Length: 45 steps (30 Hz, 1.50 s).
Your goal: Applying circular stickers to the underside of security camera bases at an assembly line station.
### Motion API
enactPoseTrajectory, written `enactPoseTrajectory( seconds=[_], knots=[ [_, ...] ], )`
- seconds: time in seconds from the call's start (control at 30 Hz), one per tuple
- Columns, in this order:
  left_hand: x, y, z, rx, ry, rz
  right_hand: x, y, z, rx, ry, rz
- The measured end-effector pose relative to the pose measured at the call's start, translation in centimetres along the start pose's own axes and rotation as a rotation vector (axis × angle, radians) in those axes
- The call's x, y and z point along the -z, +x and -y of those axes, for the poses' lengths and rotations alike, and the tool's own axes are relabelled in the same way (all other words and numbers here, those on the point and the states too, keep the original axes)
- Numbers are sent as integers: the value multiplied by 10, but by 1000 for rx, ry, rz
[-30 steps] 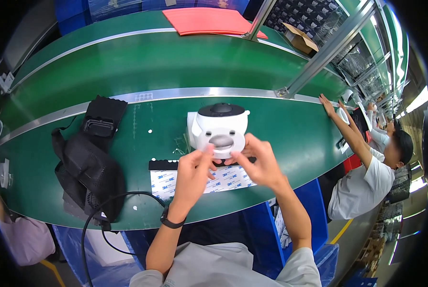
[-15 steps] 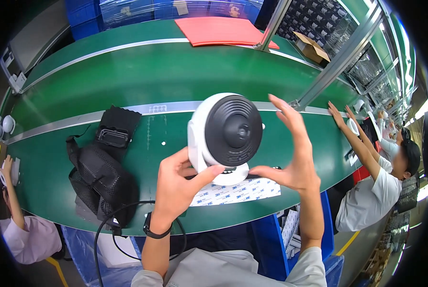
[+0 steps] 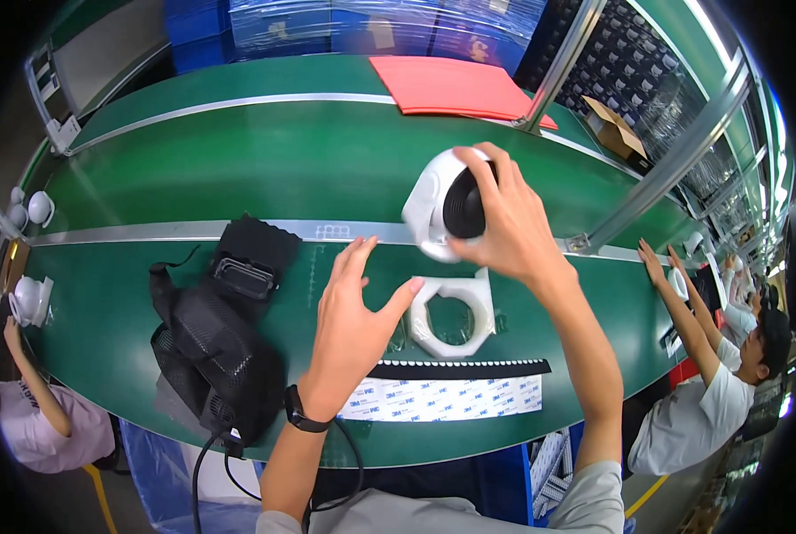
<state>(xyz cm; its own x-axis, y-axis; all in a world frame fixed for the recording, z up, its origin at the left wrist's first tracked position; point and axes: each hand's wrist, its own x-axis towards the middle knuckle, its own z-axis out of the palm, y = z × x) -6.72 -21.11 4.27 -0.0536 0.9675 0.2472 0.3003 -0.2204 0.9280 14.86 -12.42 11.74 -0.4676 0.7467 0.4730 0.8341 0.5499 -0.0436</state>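
Ring [image 3: 453, 346] on table [image 3: 567, 325], sheet [image 3: 456, 400] before it

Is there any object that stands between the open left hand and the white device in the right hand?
Nothing visible does: in this view, only a gap separates the left hand from the white device. The right hand grips it from the opposite side.

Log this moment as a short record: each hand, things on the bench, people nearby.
Left hand: open; thumb by the white ring, contact unclear
Right hand: gripping the white-and-black gadget
Green bench: black bag at left; printed sheet near front edge, black strip along its far side
Beyond: red sheets
People: one at left, at least one at right
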Motion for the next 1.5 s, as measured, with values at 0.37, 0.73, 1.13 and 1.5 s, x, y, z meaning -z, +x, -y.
enactPoseTrajectory(
  seconds=[0.37,0.73,1.13,1.5],
  knots=[
    [-21,-9,16,-53,286,-19,-146,12,-138,-83,-300,-115],
    [0,-21,-65,-437,141,-16,-101,-29,-124,-153,-95,-184],
    [34,-6,-143,-683,-214,-203,-35,-123,46,265,510,93],
    [25,31,-116,-615,-398,-144,-109,-109,111,284,526,201]
  ],
)
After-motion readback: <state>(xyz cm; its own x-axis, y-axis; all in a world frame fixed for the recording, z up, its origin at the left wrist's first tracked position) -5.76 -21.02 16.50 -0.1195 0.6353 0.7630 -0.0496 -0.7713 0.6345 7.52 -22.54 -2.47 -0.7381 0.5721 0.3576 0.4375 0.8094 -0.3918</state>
